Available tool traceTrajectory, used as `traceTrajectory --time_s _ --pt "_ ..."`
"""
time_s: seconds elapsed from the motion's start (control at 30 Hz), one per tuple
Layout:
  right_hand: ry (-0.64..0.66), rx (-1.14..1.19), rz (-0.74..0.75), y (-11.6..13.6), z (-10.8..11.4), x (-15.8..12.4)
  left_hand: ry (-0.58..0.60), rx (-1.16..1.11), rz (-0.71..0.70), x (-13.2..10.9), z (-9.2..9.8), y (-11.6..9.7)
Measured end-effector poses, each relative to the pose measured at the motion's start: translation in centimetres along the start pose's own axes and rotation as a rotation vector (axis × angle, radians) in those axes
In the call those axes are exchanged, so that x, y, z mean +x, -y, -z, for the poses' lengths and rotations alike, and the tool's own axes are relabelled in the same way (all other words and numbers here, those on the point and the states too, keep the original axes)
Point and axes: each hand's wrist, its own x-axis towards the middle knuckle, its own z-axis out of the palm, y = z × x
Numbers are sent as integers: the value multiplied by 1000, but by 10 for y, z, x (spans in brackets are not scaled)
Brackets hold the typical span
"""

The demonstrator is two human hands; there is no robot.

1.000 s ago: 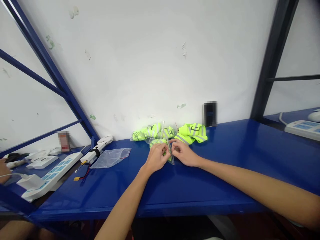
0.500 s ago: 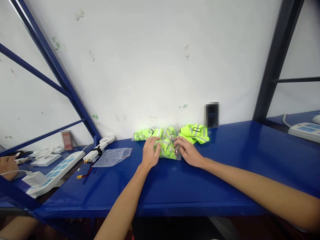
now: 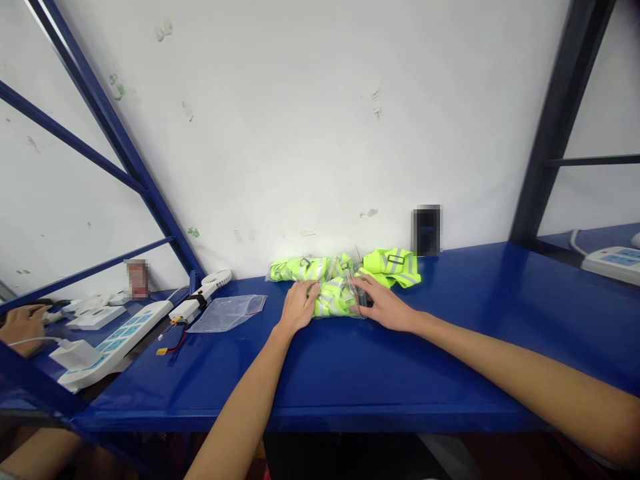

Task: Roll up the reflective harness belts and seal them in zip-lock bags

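A folded neon-yellow reflective vest (image 3: 334, 300) lies in a clear zip bag (image 3: 361, 308) on the blue table. My left hand (image 3: 299, 308) grips the left end of this bundle, its fingers curled over the top. At the other end my right hand (image 3: 384, 304) holds the bag's edge by the red zip strip, thumb and fingers bent around it; part of the edge is hidden behind the fingers. Just behind, against the wall, lie another bagged vest (image 3: 300, 268) and a loosely folded vest (image 3: 393, 267).
An empty clear zip bag (image 3: 227, 313) lies to the left, beside a white handheld fan (image 3: 213, 283) and a battery lead with a yellow connector (image 3: 163, 351). Farther left are a power strip (image 3: 120, 343) and another person's hand (image 3: 24, 328). A blurred dark object (image 3: 427, 231) leans on the wall.
My right hand's fingers have shifted along the bag's edge, with thumb and forefinger now farther apart. My left hand has stayed on the bundle. The whole view has shifted slightly.
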Motion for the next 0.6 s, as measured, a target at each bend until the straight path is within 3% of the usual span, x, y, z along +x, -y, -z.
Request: traceTrajectory --time_s 0.33,0.6 --pt "98 -118 70 4 3 0 84 -146 -103 -1 3 -3" --pt "104 -71 71 17 2 -1 95 -258 -5 -2 6 -4"
